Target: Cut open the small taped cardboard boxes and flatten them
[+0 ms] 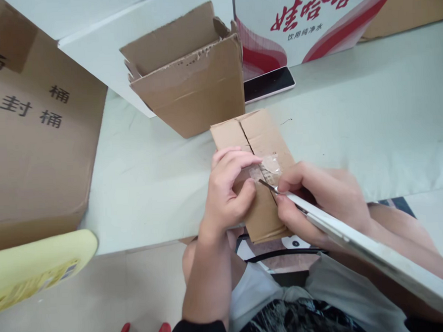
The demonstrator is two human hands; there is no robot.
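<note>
A small brown cardboard box (263, 218) lies with its flaps shut, partly overhanging the table's front edge. A strip of clear tape (271, 164), torn or loose in places, crosses its middle seam. My left hand (230, 183) is curled over the box's left side, gripping it with fingers and thumb on the top near the tape. In my right hand (316, 198) is a box cutter (321, 222) with a long white handle, pinched near its blade end. Its blade tip is at the seam beside the tape, close to my left thumb.
An open cardboard box (198, 88) stands behind the small one. A phone (271, 84) lies beside a white and red carton (310, 22). A large carton (34, 126) stands at left, above a yellow object (44, 267). The pale tabletop (371, 128) extends to the right.
</note>
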